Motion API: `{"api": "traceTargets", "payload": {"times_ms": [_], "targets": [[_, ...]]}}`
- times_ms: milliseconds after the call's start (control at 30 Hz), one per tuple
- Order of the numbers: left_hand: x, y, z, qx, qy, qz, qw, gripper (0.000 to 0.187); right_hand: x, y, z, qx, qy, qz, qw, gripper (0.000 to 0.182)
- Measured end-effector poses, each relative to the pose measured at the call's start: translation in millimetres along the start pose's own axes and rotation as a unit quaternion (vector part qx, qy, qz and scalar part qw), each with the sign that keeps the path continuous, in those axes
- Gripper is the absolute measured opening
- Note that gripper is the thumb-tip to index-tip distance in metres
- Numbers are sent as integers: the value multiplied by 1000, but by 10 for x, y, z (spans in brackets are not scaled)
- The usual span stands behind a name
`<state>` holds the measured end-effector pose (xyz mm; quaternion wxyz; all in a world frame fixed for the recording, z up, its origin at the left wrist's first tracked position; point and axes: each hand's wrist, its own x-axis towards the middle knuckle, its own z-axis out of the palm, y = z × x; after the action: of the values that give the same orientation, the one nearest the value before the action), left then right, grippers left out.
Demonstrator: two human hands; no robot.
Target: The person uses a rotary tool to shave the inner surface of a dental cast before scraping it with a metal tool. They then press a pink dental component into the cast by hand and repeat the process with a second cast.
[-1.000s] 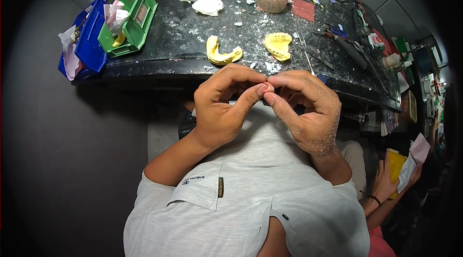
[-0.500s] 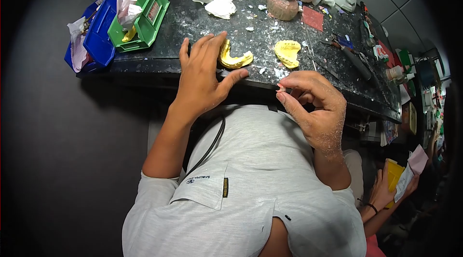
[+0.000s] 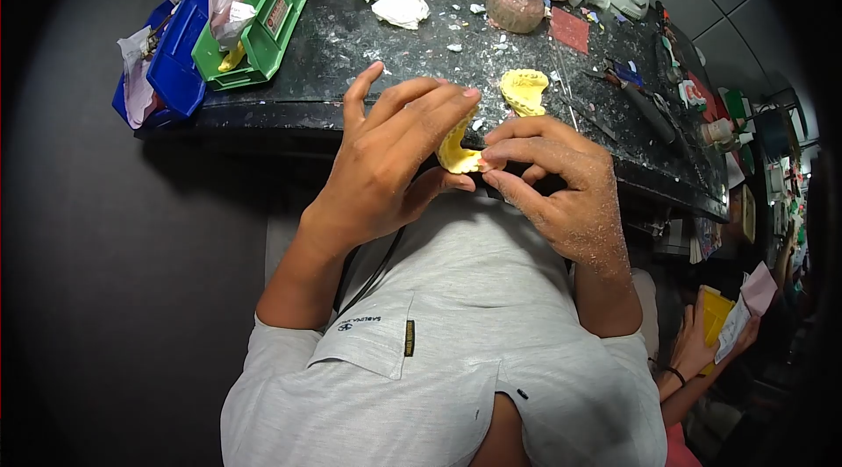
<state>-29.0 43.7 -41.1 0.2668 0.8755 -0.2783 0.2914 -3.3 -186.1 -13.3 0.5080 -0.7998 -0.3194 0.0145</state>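
My left hand (image 3: pixel 377 156) grips a yellow dental cast (image 3: pixel 455 156) between thumb and fingers, raised at the bench's front edge. Part of the cast is hidden behind those fingers. My dusty right hand (image 3: pixel 566 186) pinches a small pink dental piece (image 3: pixel 484 166) against the cast's right end. Its exact shape is mostly covered by the fingertips. Beyond my right hand, a second yellow dental cast (image 3: pixel 524 92) lies on the bench.
On the dark, debris-strewn bench (image 3: pixel 351 55) sit a green bin (image 3: pixel 279 37), a blue bin (image 3: pixel 180 64), crumpled white tissue (image 3: pixel 402 9) and a spirit burner (image 3: pixel 516 9). Hand tools (image 3: pixel 649 112) lie at right. Another person's hands (image 3: pixel 695 342) hold a yellow container (image 3: pixel 717 320).
My left hand has picked the cast up off the bench and brought it toward me. My right hand has moved left, bringing the pink piece to the cast's end.
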Motion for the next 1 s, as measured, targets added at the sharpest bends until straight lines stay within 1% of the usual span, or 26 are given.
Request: {"api": "traceTargets", "payload": {"times_ms": [233, 367, 467, 533, 567, 633, 667, 733, 867, 1000], "targets": [[-10, 8, -4, -1, -15, 11, 1000, 79, -30, -11, -18, -13, -21, 7, 1000, 19], [-13, 12, -30, -27, -25, 5, 999, 78, -48, -34, -32, -14, -33, 7, 999, 20], [-18, 6, -38, -43, -30, -1, 999, 77, -57, -31, -35, -16, -41, -1, 999, 24], [-25, -6, -41, -50, -33, -5, 998, 78, -61, -49, -31, -32, -29, -27, 999, 31], [-32, -18, -40, -58, -31, -7, 998, 78, -66, -54, -32, -32, -29, -27, 999, 31], [-52, -33, -39, -67, -29, -10, 997, 79, -81, -61, -32, -36, -7, -67, 997, 38], [-60, -38, -39, -89, -35, -17, 995, 76, -83, -57, -30, -36, -7, -67, 997, 38], [-65, -49, -51, -110, -42, -23, 993, 73, -86, -39, -10, -85, 3, -142, 986, 40], [-56, -42, -66, -135, -40, -29, 990, 70, -106, 25, 62, -84, 30, -161, 983, 39], [-70, -44, -75, -151, -40, -40, 987, 65, -107, 26, 87, -94, 35, -172, 980, 36]]}}
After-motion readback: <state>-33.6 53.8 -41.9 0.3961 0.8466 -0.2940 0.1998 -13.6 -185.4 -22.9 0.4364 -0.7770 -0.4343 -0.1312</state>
